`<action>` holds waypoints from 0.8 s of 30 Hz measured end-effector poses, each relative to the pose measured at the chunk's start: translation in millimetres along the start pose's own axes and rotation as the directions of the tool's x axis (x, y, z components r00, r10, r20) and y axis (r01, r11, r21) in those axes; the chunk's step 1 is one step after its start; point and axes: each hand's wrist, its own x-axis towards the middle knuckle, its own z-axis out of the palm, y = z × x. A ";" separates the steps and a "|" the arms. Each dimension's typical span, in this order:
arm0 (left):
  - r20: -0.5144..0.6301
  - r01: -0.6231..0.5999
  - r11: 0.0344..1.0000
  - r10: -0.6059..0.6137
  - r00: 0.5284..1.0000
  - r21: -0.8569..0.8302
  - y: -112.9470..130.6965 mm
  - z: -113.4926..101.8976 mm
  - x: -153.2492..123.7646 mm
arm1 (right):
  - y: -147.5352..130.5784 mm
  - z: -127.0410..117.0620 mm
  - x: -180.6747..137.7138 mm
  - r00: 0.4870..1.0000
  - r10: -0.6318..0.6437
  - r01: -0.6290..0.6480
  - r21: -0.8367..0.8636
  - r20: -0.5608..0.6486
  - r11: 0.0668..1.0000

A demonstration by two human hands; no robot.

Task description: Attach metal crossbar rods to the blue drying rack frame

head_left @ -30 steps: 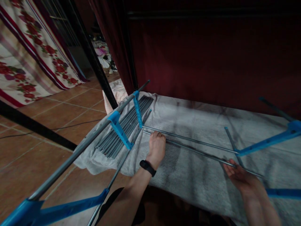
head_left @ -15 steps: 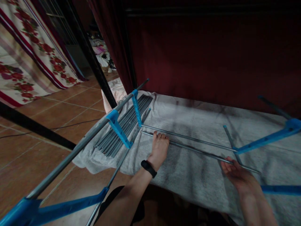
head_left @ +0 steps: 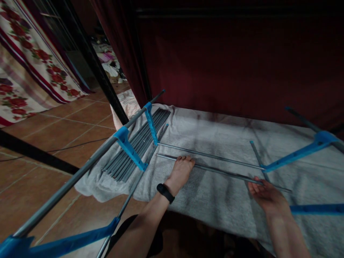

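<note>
The left hand, palm down, grips a slim, straight grey metal rod near its left end; the right hand, palm up, holds it towards its right end. The rod is over a grey fleecy blanket, just nearer the person than a similar crossbar spanning the blue-bracketed grey tube frame. Loose grey metal rods lie side by side at left.
</note>
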 end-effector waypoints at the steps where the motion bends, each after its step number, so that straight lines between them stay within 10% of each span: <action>1: -0.001 -0.008 1.000 0.008 1.000 -0.001 0.1 0.8 -0.6 | -0.4 -0.3 0.7 1.000 0.001 -0.001 -0.009 0.000 1.000; 24: 0.082 -0.064 0.996 0.069 0.994 -0.068 3.2 -6.5 1.3 | 10.5 5.2 -6.8 0.999 -0.048 0.047 0.073 0.002 0.996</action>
